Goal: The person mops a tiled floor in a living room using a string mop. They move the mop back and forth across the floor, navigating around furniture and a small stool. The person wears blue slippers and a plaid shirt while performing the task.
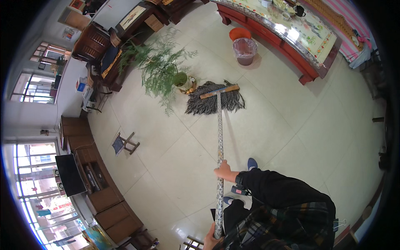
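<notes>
Mopping seems under way. The mop (pixel 220 139) has its head (pixel 212 104) on the floor (pixel 166 183), beside the pot (pixel 181 81); the right hand (pixel 224 171) and left hand (pixel 211 240) hold it, fingers curled around. Which floor parts are done or left, one cannot tell.

Dark grey strands (pixel 198 102) fill the mop head, under an orange-brown bar (pixel 230 89) edged with blue. The handle (pixel 220 133) is speckled white, grey and brown. Cream tiles (pixel 266 121) are crossed by thin darker lines. The plant (pixel 156 66) is feathery green; the basin (pixel 239 33) is bright orange. The desk (pixel 271 38) is reddish brown, its pale cover (pixel 314 43) patterned with yellow, red and green. Pink and white stripes run over the cloth (pixel 352 16). The sleeve (pixel 275 187) is black, the checked shirt (pixel 291 225) dark with orange and pale lines, the shoe (pixel 252 163) blue.
</notes>
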The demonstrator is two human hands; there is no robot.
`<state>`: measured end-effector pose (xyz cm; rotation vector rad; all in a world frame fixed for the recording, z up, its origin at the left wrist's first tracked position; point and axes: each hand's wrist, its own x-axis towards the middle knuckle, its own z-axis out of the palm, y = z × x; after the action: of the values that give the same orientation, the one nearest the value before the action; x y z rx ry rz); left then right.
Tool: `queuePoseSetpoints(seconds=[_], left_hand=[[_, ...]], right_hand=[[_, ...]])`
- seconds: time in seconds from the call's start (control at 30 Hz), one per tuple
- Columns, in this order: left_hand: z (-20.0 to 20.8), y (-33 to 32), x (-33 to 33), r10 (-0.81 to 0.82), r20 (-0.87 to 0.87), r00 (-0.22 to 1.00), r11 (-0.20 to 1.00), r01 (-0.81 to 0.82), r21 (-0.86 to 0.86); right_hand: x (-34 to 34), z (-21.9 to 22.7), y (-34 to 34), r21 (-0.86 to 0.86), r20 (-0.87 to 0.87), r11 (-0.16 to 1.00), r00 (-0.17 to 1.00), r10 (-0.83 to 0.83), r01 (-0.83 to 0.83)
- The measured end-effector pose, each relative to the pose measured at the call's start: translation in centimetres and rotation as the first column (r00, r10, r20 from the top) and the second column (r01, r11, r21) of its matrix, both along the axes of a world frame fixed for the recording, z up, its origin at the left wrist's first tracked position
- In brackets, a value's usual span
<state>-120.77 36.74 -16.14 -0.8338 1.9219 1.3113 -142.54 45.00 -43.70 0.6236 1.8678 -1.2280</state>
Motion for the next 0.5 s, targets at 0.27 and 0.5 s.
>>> queuePoseSetpoints(seconds=[0.27,0.5], left_hand=[[-3.7,5.5,-7.9,-0.154,-0.033,0.988,0.988,0.154,0.001],[-3.2,6.8,-14.6,-0.144,0.025,0.989,0.985,0.141,0.102]], right_hand=[[-9.2,-2.3,5.7,0.081,-0.196,0.997,0.980,0.030,-0.014],[-15.0,-2.2,10.0,-0.004,-0.163,0.998,0.985,-0.064,0.064]])
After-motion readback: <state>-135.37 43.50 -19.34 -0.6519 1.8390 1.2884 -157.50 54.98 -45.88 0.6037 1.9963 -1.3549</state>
